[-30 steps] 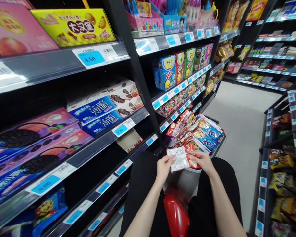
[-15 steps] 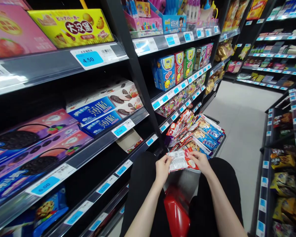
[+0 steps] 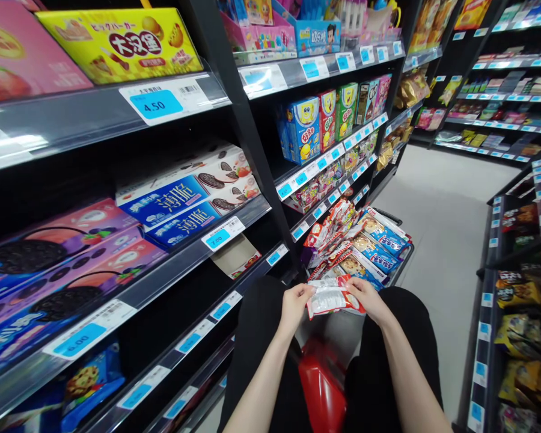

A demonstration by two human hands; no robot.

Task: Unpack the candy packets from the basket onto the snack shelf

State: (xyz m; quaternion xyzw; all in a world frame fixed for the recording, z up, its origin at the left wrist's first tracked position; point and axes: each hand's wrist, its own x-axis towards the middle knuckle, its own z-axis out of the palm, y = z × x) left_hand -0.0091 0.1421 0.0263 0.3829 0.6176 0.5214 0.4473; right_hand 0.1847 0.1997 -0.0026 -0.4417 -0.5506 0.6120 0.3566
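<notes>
Between my knees I hold a red and white snack packet (image 3: 331,299), its pale back with a barcode turned up. My left hand (image 3: 296,305) pinches its left end, fingers closed. At the other end my right hand (image 3: 365,299) grips the packet's right edge. Just beyond it, a cart or basket (image 3: 404,264) is filled with red snack packets (image 3: 331,231) on the left and blue cookie packs (image 3: 383,243) on the right. What the packet reads is too small to make out.
At my left stands a black shelf with price tags, blue wafer-cookie boxes (image 3: 175,201) and a yellow box (image 3: 126,45). Farther along are small cartoon boxes (image 3: 303,129). A lower rack of bags (image 3: 516,288) lines the right side. Something red and glossy (image 3: 322,385) is between my legs.
The packet has tilted slightly in my hands, its back now creased or folded lengthwise. Both hands keep hold of it. The view has shifted very slightly.
</notes>
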